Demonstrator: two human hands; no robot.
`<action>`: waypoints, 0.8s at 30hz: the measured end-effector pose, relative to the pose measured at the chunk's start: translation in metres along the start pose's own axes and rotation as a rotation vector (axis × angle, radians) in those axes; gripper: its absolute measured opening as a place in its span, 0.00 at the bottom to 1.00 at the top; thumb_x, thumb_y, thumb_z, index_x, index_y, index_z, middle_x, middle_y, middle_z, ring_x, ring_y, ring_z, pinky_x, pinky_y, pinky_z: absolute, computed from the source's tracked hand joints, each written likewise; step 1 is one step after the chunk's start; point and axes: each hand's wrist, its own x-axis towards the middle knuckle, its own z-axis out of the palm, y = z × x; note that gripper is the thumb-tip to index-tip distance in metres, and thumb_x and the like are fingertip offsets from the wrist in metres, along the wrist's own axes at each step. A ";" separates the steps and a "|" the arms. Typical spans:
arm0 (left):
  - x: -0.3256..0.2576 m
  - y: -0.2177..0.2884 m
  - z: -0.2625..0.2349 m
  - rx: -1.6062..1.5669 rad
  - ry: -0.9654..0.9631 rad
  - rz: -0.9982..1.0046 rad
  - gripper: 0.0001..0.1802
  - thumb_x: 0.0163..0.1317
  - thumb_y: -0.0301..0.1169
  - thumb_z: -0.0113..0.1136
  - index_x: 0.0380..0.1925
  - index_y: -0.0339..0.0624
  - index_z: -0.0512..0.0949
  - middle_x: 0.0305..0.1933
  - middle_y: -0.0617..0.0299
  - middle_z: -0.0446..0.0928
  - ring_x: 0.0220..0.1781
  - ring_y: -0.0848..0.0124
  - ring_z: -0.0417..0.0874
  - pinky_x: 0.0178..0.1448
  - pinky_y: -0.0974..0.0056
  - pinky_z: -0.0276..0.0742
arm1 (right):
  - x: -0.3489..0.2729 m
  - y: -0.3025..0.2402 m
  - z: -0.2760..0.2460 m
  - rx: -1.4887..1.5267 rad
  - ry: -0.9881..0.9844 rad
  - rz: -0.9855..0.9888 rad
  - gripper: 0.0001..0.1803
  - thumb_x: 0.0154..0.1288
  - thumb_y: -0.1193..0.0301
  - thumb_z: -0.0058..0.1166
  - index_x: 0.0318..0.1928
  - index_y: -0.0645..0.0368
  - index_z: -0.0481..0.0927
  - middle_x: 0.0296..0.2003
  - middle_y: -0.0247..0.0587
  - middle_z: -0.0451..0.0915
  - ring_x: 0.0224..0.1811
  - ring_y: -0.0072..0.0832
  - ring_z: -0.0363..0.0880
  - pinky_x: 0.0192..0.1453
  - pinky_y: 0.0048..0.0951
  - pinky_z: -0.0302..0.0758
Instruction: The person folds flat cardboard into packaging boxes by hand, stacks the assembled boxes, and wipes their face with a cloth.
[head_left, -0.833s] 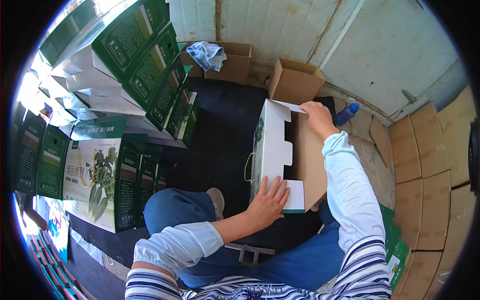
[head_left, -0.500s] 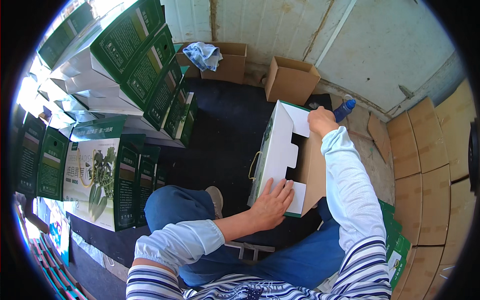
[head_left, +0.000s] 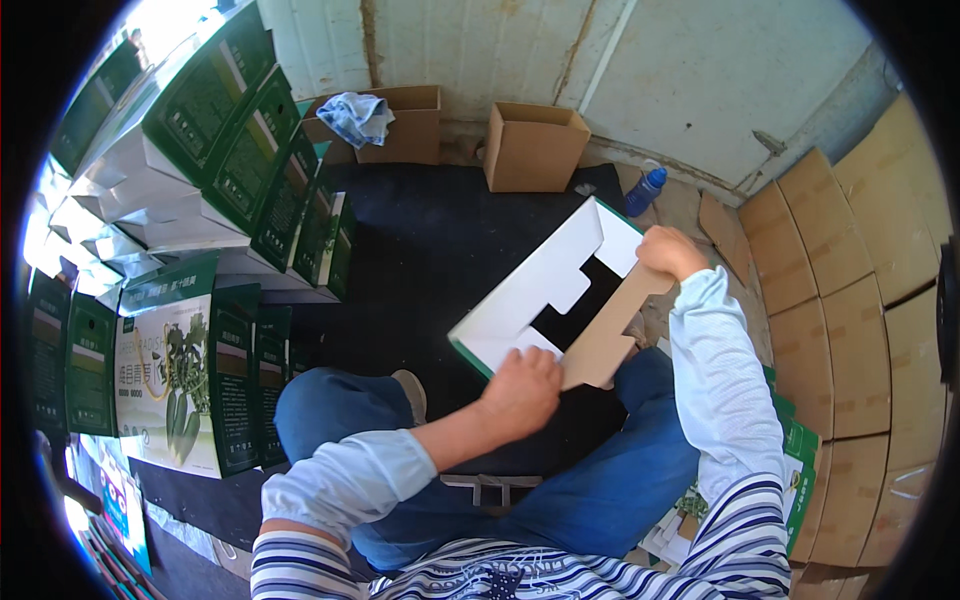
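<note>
The landmark here is the flat carton blank, white inside with a green edge and a cut-out window, held tilted over the person's lap and the dark floor mat. To its left rises the biggest mass in view, a stack of finished green-and-white cartons, with more standing cartons nearer the person's left knee. To the blank's right, flattened brown cardboard sheets lean along the wall. Beyond its far edge sit two open brown boxes, one carrying a blue cloth, and a blue bottle stands just past its far corner.

Judging by the pile of made-up cartons, many are done; this one seems barely begun, lying flat with no side raised and no flap tucked, so all its folding appears left to do.

The left hand is closed on the blank's near edge, fingers curled over it. The right hand is clenched on the far end of a brown cardboard strip lying along the blank's right side.

Hidden: whether the strip is a loose insert or part of the blank cannot be told. The blank's printed outer face is turned away, the fingertips of both hands are out of sight, and the green cartons behind the right sleeve are mostly covered.
</note>
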 end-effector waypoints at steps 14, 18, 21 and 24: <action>-0.015 -0.046 -0.031 0.063 -0.163 -0.023 0.08 0.53 0.30 0.54 0.32 0.41 0.77 0.39 0.60 0.75 0.44 0.62 0.73 0.45 0.60 0.69 | -0.080 0.059 0.033 0.542 -0.445 0.023 0.31 0.59 0.47 0.40 0.31 0.68 0.77 0.18 0.43 0.73 0.17 0.29 0.73 0.20 0.28 0.68; -0.025 -0.072 -0.038 0.051 -0.160 -0.111 0.07 0.52 0.29 0.55 0.31 0.42 0.77 0.40 0.59 0.75 0.44 0.61 0.73 0.46 0.60 0.70 | -0.102 0.042 0.035 0.621 -0.462 -0.033 0.38 0.59 0.42 0.36 0.36 0.71 0.77 0.20 0.46 0.75 0.19 0.31 0.75 0.22 0.28 0.70; -0.026 -0.079 -0.037 -0.079 -0.060 -0.137 0.09 0.57 0.32 0.53 0.31 0.38 0.77 0.41 0.56 0.75 0.43 0.58 0.74 0.47 0.58 0.70 | -0.112 0.044 0.044 0.623 -0.424 -0.025 0.45 0.57 0.35 0.30 0.38 0.72 0.77 0.21 0.47 0.75 0.20 0.31 0.76 0.23 0.28 0.70; -0.020 -0.072 -0.035 -0.124 -0.117 -0.256 0.15 0.60 0.37 0.51 0.34 0.35 0.76 0.35 0.54 0.74 0.40 0.55 0.75 0.45 0.55 0.72 | -0.117 0.061 0.054 0.785 -0.404 -0.027 0.50 0.55 0.31 0.27 0.41 0.73 0.76 0.22 0.50 0.76 0.20 0.33 0.76 0.24 0.30 0.71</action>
